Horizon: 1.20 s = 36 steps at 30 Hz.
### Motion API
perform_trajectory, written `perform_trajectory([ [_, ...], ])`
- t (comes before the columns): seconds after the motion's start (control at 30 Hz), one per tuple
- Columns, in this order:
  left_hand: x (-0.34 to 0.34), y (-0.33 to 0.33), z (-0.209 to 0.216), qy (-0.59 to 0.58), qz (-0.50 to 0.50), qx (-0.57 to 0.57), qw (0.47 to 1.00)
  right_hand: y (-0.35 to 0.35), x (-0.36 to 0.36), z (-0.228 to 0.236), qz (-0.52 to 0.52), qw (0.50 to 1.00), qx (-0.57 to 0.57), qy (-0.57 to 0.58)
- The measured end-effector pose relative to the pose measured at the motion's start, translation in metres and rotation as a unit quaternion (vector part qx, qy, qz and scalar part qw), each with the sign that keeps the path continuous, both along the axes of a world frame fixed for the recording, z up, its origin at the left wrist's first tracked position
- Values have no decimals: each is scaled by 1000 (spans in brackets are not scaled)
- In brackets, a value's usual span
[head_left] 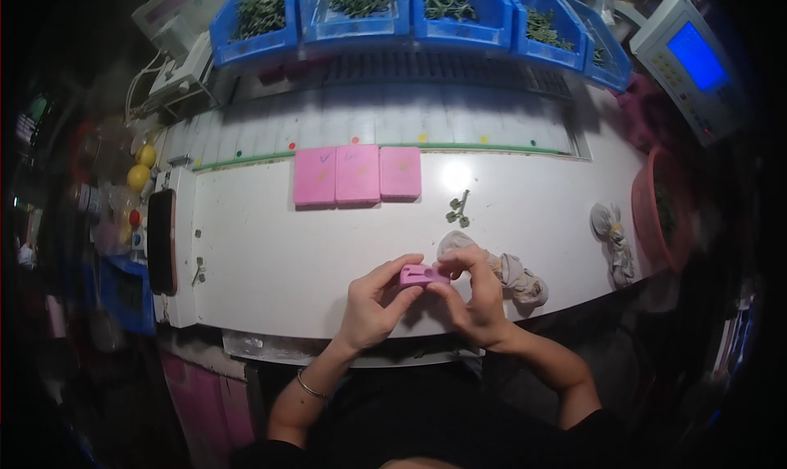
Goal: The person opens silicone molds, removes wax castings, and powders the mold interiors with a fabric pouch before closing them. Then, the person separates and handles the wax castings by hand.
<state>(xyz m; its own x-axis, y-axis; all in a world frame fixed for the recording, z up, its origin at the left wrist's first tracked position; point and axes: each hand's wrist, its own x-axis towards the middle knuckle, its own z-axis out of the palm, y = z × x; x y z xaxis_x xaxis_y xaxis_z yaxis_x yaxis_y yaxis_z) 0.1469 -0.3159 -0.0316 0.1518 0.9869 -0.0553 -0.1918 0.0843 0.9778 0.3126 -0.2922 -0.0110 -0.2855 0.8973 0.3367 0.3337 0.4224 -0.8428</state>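
Near the front of the white tabletop, I hold a small pink block (416,275) that has a dark slit and a round opening. The thumb and fingers of my left hand (373,305) grip its left end. My right hand (474,301) pinches its right end between curled fingers and thumb. A crumpled pale cloth bundle (522,280), perhaps gloves, lies just beyond and beside my right hand. Farther back is a little green sprig (461,210) with several small heads.
Three pink blocks (357,175) stand side by side at the back. Blue bins (354,25) of green sprigs line the far side. A dark phone (162,242) is at left. At right are another cloth bundle (613,243), a red basin (652,215) and a blue-screened device (693,59).
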Motion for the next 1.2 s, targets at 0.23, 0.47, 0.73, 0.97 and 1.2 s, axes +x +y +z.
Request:
perform_trajectory([
  [0.23,13,9,16,1,16,-24,1000,8,19,29,35,999,-33,8],
  [0.47,37,9,24,-6,68,16,998,5,31,34,25,986,-126,111],
  [0.73,17,17,10,-226,158,-208,939,101,159,81,-221,960,171,17],
  [0.97,-21,10,-5,-606,51,-186,772,189,336,105,-473,806,353,40],
  [1.2,-43,15,29,-464,238,-245,817,225,371,95,-549,760,347,29],
])
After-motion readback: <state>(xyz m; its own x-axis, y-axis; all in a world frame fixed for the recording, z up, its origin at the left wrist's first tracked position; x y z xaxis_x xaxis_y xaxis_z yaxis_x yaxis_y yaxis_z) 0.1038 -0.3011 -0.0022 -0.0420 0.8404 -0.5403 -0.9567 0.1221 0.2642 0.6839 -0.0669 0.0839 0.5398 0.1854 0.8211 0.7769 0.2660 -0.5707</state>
